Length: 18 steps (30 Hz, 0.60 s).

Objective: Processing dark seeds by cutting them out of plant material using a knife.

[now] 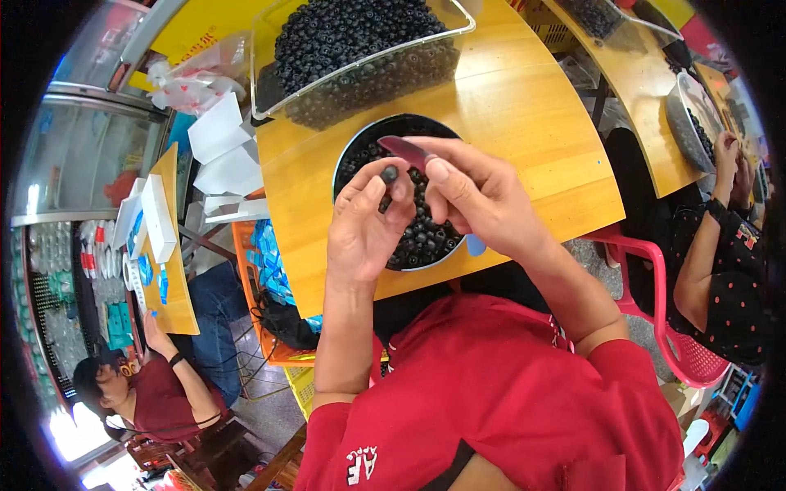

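Between the thumb and fingertips of my left hand (pixel 364 221) is a small dark round piece (pixel 389 174), which looks like a berry or bead. My right hand (pixel 483 192) grips a dark red, pointed knife-shaped tool (pixel 403 150); its blade lies just above the piece, and its handle is hidden in my fingers. Both hands are close together over a round bowl (pixel 413 122) with a pale rim. Many similar dark pieces (pixel 426 239) lie in the bowl, partly covered by my hands.
A clear bin (pixel 368 69) heaped with dark pieces stands behind the bowl on the wooden table (pixel 540 155). White boxes (pixel 225 147) and an orange chair (pixel 246 254) are at left. Co-workers sit left (pixel 164 401) and right (pixel 712 278), the latter on a pink chair (pixel 659 286).
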### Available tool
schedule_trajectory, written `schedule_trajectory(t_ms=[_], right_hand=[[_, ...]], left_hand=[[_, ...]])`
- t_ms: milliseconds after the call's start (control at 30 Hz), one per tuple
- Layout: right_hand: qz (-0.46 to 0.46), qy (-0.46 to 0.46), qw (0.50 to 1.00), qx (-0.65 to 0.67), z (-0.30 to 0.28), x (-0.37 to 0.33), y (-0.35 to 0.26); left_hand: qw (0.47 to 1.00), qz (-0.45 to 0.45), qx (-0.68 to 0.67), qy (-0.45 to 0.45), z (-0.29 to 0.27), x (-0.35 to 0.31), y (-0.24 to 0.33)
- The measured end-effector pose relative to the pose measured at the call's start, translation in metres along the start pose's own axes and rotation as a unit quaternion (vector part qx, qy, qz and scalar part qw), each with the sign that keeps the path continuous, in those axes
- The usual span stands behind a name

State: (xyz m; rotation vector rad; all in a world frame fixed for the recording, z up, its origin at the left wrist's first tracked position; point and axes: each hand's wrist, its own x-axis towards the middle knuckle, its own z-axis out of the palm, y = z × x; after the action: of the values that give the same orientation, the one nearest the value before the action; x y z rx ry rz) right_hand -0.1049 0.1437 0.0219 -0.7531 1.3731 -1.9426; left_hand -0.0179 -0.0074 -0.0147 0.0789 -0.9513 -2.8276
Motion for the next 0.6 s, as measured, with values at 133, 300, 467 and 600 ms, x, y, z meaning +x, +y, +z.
schedule_trajectory(t_ms=[133, 300, 467, 600], right_hand=[[0.034, 0.076, 0.996, 0.010, 0.000, 0.002, -0.003], [0.042, 0.118, 0.990, 0.069, 0.007, 0.007, 0.010], [0.120, 0.087, 0.978, 0.147, 0.006, 0.005, 0.008], [0.135, 0.087, 0.972, 0.174, 0.005, 0.005, 0.008]], left_hand=[[0.999, 0.003, 0.034, 0.039, 0.008, -0.001, 0.002], [0.995, 0.018, 0.072, 0.061, 0.017, -0.004, -0.001], [0.981, 0.050, 0.177, 0.066, 0.019, -0.003, 0.000], [0.976, 0.057, 0.198, 0.068, 0.017, -0.002, -0.003]])
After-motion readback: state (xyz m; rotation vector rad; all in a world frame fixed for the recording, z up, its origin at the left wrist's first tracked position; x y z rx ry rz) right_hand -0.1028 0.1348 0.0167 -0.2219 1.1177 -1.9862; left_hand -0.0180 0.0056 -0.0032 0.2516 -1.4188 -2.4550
